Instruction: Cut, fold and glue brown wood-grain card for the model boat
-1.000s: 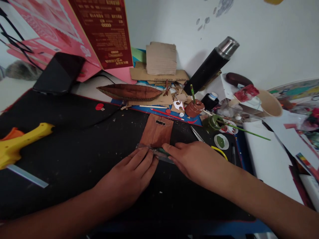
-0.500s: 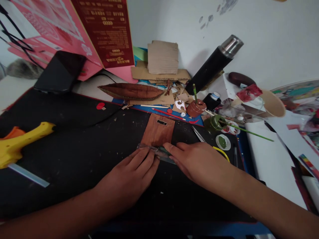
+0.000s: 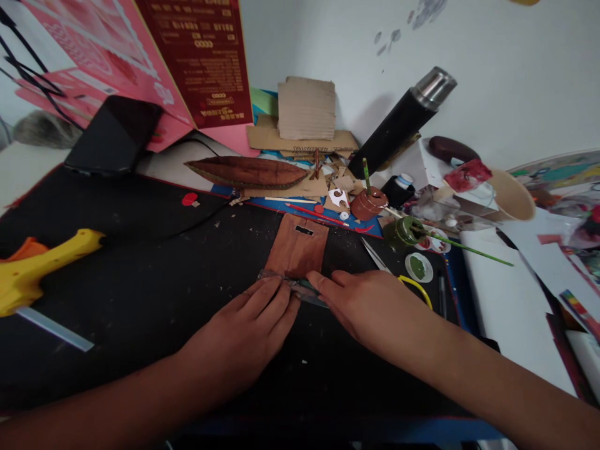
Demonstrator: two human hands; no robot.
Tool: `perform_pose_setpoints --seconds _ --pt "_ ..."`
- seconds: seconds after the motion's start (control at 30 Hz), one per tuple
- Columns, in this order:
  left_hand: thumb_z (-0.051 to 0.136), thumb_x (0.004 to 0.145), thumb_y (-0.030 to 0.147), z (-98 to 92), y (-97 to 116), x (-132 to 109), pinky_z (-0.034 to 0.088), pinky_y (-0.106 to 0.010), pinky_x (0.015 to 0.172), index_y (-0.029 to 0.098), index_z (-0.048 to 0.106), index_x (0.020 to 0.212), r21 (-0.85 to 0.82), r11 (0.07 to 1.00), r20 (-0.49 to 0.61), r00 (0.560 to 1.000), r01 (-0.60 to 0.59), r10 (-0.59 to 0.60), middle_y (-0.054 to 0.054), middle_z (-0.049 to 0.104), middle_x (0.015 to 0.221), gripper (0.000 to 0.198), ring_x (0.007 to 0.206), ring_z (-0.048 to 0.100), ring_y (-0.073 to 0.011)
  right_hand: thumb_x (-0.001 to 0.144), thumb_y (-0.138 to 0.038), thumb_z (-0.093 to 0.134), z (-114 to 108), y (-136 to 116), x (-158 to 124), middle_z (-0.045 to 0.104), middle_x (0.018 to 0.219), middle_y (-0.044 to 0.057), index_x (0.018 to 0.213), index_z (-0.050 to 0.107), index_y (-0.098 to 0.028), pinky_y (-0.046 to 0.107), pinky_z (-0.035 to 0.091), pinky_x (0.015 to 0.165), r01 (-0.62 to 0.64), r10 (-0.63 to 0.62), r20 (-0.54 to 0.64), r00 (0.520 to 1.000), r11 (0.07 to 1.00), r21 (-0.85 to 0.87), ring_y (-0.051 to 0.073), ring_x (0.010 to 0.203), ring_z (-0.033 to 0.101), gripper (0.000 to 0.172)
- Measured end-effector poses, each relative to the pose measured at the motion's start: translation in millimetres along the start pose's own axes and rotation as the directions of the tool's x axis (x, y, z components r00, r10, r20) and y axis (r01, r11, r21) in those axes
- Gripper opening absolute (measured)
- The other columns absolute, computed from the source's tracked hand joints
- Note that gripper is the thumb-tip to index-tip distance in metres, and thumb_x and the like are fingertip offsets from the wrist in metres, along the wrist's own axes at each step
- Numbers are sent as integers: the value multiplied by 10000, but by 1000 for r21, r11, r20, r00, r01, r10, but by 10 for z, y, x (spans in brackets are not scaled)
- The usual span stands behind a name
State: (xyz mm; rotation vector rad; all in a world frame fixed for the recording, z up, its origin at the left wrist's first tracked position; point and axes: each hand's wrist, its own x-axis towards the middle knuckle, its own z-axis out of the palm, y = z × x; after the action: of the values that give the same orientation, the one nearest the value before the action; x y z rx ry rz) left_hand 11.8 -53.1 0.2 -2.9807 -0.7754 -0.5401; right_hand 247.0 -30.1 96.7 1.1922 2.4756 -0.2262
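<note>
A flat brown-painted cardboard piece (image 3: 297,250) with a small dark rectangular slot near its far end lies on the black mat. Across its near edge runs a clear plastic strip (image 3: 309,295), partly crumpled-looking and shiny. My left hand (image 3: 255,319) has its fingers together, bent down onto the strip's left part. From the right, my right hand (image 3: 375,306) is closed, with thumb and forefinger at the strip's other end; what lies beneath its fingertips is partly hidden. Scissors (image 3: 412,284) with yellow handles lie beside the right hand.
A yellow glue gun (image 3: 51,262) is at left. Behind stand a brown boat-shaped piece (image 3: 246,172), a brown paint jar (image 3: 369,205), a green paint jar (image 3: 404,232) with a brush, and a black thermos (image 3: 398,128). A phone (image 3: 115,134) leans at back left.
My right hand has shifted very slightly, baring more of the scissors. My left hand, the brown cardboard and the strip look unmoved.
</note>
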Motion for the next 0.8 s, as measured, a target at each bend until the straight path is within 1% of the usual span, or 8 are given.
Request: perform_pose_setpoints --seconds 0.07,0.23,0.5,0.7,0.8 --pt "494 936 171 8 -2 4 527 -456 1033 49 622 1347 2 1000 0 1000 0 0 -193 693 1313 447 1267 610 -354 954 -92 602 -11 0 13 728 888 32 1430 580 -158 332 249 496 4 -4 5 1000 1000 14 161 633 651 481" --pt "502 950 189 7 -1 7 525 -459 1048 53 628 1341 9 1000 15 1000 -11 11 -186 693 1316 433 1274 609 -356 980 -112 573 -5 19 42 726 870 26 1377 610 -160 317 280 516 8 -8 -2 1000 999 52 145 615 630 401" --pt "509 960 203 -7 -7 -5 523 -456 1063 64 633 1348 10 1000 36 999 -20 19 -181 690 1333 430 1283 608 -344 944 -86 601 -5 12 73 727 869 37 1396 605 -152 317 269 527 34 -32 -30 999 998 57 158 636 626 457" --pt "529 953 210 -4 -11 -5 506 -451 1078 67 614 1371 -1 1000 39 999 -6 6 -181 685 1342 450 1303 592 -334 949 -91 600 43 23 36 723 870 28 1373 613 -147 335 253 516 23 -20 -50 999 998 63 162 623 631 428" --pt "531 951 221 5 -5 -6 505 -456 1078 62 612 1371 -3 1000 41 999 -8 8 -188 678 1350 456 1308 587 -340 940 -88 607 43 21 45 728 875 34 1383 606 -138 330 265 522 28 -24 -55 998 998 60 161 639 634 446"
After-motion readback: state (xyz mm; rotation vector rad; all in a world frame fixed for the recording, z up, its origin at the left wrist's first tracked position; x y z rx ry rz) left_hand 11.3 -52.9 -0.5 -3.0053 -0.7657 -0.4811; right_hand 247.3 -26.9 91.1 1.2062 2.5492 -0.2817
